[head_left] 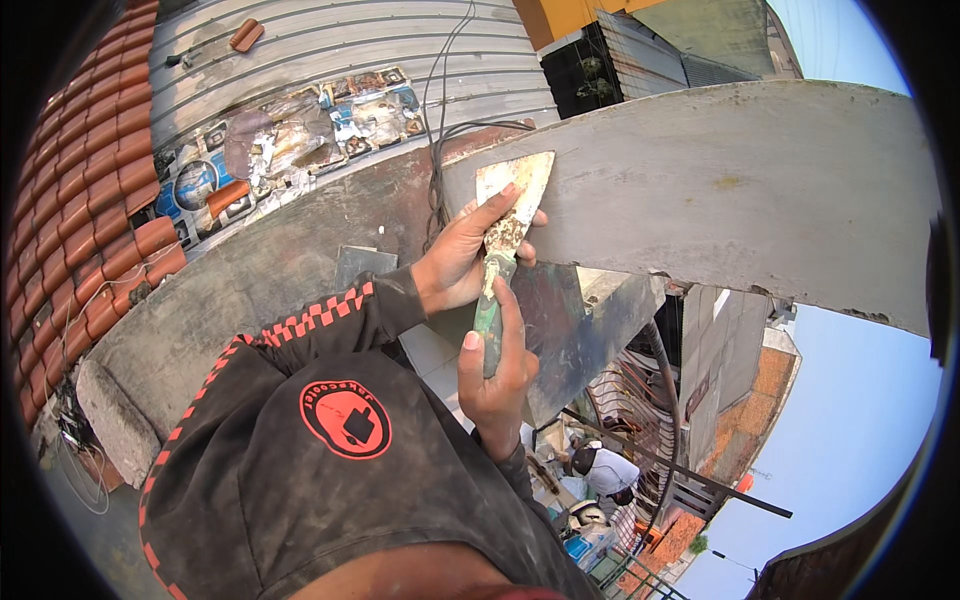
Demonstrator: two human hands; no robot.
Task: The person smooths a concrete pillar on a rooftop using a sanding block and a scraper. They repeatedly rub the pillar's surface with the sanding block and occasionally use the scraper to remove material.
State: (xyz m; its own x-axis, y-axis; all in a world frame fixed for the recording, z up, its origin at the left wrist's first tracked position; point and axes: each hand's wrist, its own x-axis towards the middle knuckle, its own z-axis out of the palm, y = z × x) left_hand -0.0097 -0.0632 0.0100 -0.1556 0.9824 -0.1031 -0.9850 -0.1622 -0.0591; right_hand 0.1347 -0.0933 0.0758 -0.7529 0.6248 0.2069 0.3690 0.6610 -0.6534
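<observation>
A putty knife [515, 215] with a broad, stained and rusty blade and a worn green handle is between my two hands, blade pointing up and away. My left hand [462, 258] grips the blade near its neck, thumb lying on its face and fingertips showing past its far edge. Lower down, my right hand [498, 375] is closed around the green handle, with the index finger stretched along it. Pale residue sticks to the neck and handle. Behind the blade runs a smooth grey cement ledge [740, 190].
Dark cables [437, 150] hang over the wall top [290, 240] beside my left hand. Beyond lie a corrugated metal roof [350, 40], a torn printed sheet [300, 130] and red roof tiles [90, 190]. Far below at right, a person in white [608, 470] stands near metal railings.
</observation>
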